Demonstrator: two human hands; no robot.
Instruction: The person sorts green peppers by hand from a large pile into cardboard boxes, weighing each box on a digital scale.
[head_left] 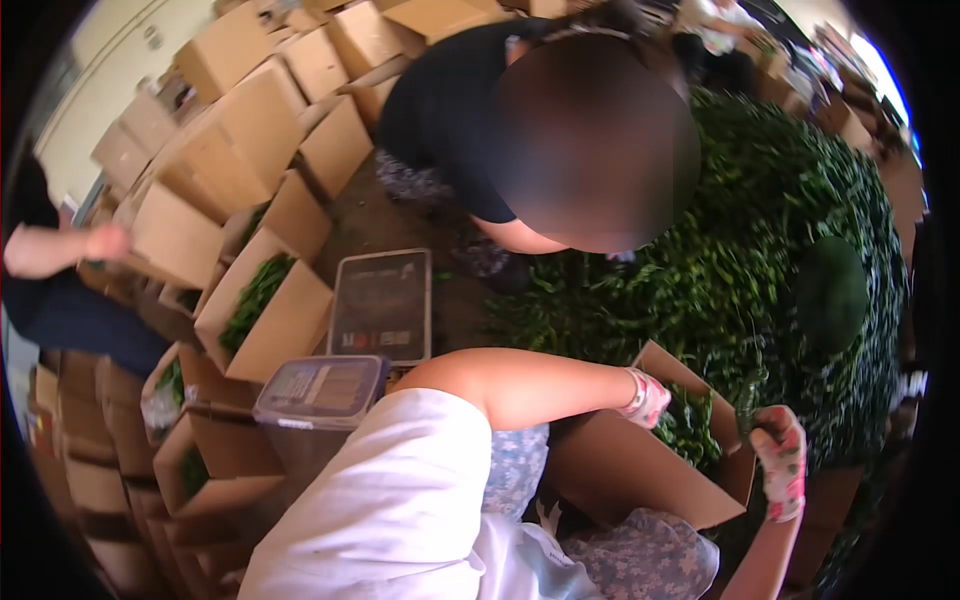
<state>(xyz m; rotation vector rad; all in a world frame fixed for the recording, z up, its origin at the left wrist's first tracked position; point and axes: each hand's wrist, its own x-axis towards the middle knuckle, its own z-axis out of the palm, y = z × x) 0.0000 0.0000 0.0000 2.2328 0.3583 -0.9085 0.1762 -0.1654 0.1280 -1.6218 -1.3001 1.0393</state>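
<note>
Evidently for easy reach, the cardboard box [640, 465] is standing close to the lap, with green peppers [690, 428] lying inside. The right hand [781, 462] is pinching what looks like one long pepper [746, 402] in a narrow grip beside the box; the left hand [648, 398] is resting near its rim, grip too obscured to tell.

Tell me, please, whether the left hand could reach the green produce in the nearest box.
Probably yes: the left hand is at the rim of the open box, and nothing visible blocks the green produce.
</note>
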